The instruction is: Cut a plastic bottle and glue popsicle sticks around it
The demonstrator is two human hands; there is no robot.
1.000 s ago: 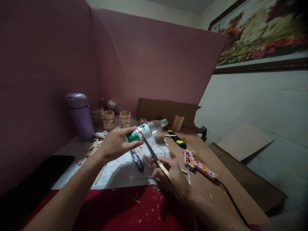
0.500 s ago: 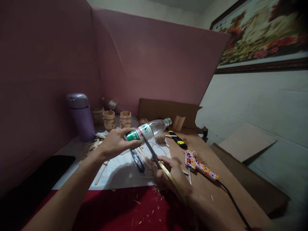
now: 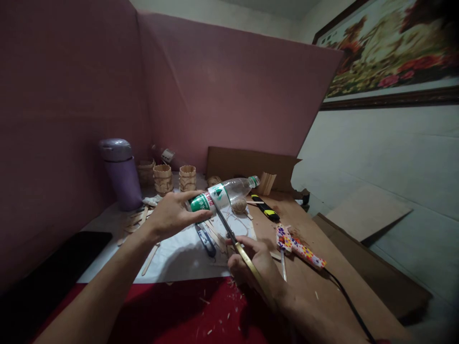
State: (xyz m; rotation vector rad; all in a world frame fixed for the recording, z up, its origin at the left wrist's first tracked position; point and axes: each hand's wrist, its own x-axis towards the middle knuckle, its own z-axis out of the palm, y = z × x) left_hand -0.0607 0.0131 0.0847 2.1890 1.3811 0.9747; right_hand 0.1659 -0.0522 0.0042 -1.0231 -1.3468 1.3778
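Observation:
My left hand [image 3: 172, 215] grips the base end of a clear plastic bottle [image 3: 225, 192] with a green label, held on its side above the table, cap pointing right. My right hand [image 3: 256, 267] is closed round the gold handles of scissors [image 3: 233, 236]. The scissor blades reach up to the bottle at the label's edge. Below the bottle lie small black snips [image 3: 206, 239] and wooden sticks on a white sheet [image 3: 179, 258].
A purple flask [image 3: 121, 173] stands at the back left beside small stick-built cups [image 3: 162, 177]. A twine ball [image 3: 239, 205], a black-yellow knife [image 3: 264, 208] and a flowered glue gun [image 3: 299, 249] with a black cord lie right. Pink boards wall the back. A dark phone [image 3: 53, 267] lies left.
The bottle has turned slightly in my left hand and its cap end has shifted a little right. The scissors stay against it.

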